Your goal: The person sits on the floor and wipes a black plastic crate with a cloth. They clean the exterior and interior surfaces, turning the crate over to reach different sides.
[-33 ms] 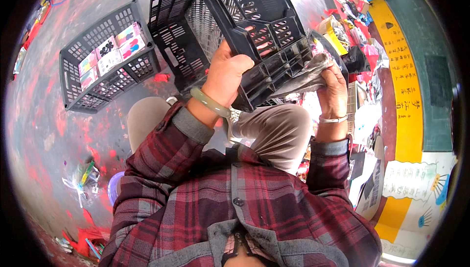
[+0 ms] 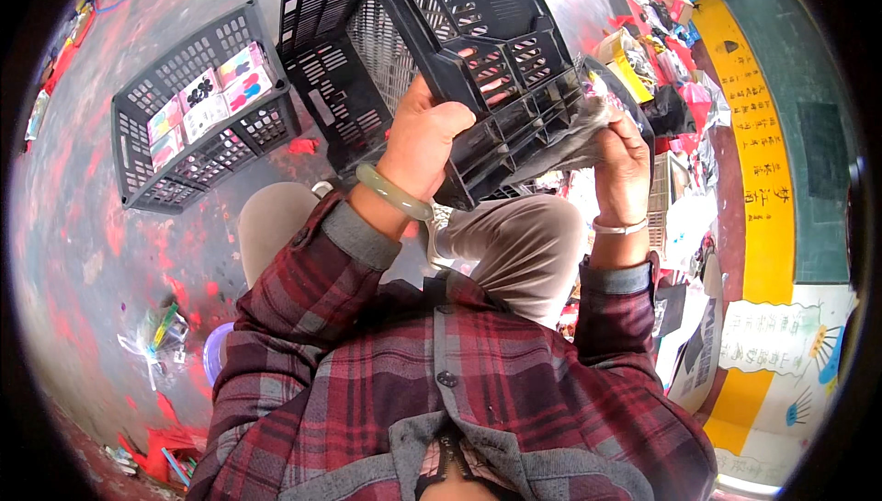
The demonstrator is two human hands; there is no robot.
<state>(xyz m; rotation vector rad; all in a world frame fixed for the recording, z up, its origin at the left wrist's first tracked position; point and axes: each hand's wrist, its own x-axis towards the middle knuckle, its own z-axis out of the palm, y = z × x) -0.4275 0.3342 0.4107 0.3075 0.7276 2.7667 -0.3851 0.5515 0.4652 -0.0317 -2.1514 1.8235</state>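
Note:
A large black plastic crate [image 2: 528, 60] is tilted in front of me, its open inside turned to the left and its ribbed rim towards me. My left hand [image 2: 427, 133] is closed on the near edge of that rim, thumb on top. To its right, my right hand [image 2: 623, 161] pinches a grey cloth [image 2: 570, 144] that looks dirty. The cloth lies against the crate's ribbed edge and is blurred by motion. Part of the cloth is hidden by the fingers.
A second black crate [image 2: 147, 184] on the stained floor at left holds several colourful packs [image 2: 207, 108]. A clear plastic bag [image 2: 152, 345] lies nearer. Piled goods [image 2: 675, 69] line the right side, before a green board [image 2: 822, 198]. My knees [image 2: 519, 248] are under the tilted crate.
My right hand and the cloth have shifted slightly along the crate's edge, and the cloth has become blurred. My left hand and the crate stay where they were.

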